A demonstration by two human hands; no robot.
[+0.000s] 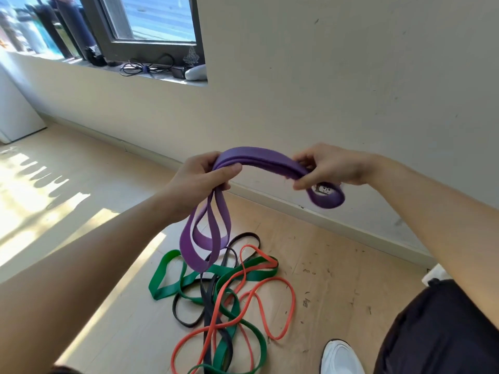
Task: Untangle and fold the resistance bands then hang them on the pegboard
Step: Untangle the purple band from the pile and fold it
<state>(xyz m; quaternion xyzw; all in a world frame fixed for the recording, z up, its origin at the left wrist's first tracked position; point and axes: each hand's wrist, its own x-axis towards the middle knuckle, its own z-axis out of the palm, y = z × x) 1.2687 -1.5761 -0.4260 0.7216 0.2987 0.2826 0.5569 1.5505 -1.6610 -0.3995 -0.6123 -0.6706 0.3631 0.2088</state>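
Note:
A wide purple resistance band (259, 159) is stretched in stacked layers between my two hands, above the floor. My left hand (199, 179) grips its left end, and two long purple loops hang down from that fist. My right hand (332, 167) pinches the other end, where a short loop sticks out below the fingers. On the wooden floor below lies a tangle of bands: a green band (167, 287), an orange band (286, 292) and a black band (210, 300), woven through one another. No pegboard is in view.
A cream wall (324, 76) with a baseboard runs behind the hands. A window sill (162, 74) at upper left holds cables and small items. A white cabinet (16, 114) stands at far left. My white shoe (341, 357) and dark trouser leg (442, 333) are at lower right.

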